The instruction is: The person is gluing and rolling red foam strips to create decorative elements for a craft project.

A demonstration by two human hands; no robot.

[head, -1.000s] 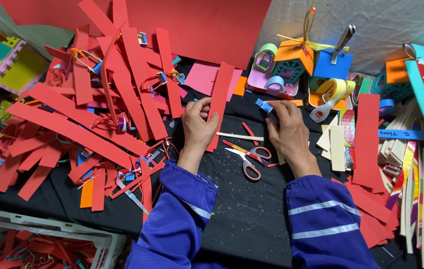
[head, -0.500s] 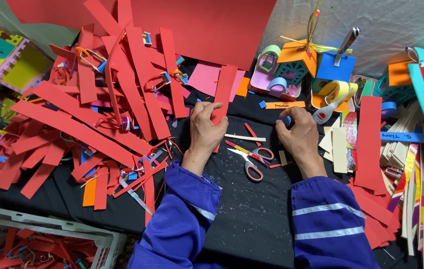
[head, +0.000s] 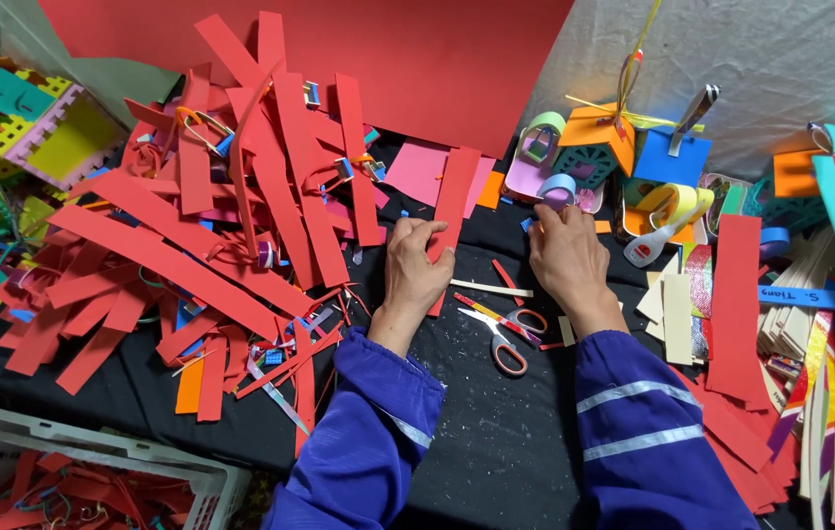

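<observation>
My left hand (head: pixel 416 267) pinches the lower end of a long red foam strip (head: pixel 455 194) that lies on the black cloth (head: pixel 496 442) and points away from me. My right hand (head: pixel 567 260) is curled, knuckles up, with its fingertips on a small blue piece (head: pixel 527 224), just in front of a pale blue tape ring (head: pixel 557 186). A pair of scissors (head: pixel 502 342) with red and orange handles lies shut on the cloth between my wrists, beside a thin cream strip (head: pixel 491 289).
A heap of red foam strips (head: pixel 221 226) covers the left side. A large red sheet (head: pixel 388 59) stands at the back. Small coloured foam houses (head: pixel 599 142) and strip stacks (head: pixel 741 314) crowd the right. A white crate (head: pixel 84 481) of red scraps sits bottom left.
Both hands have moved away from me. The left took hold of the red strip's end, and the right moved up towards the tape ring with the blue piece.
</observation>
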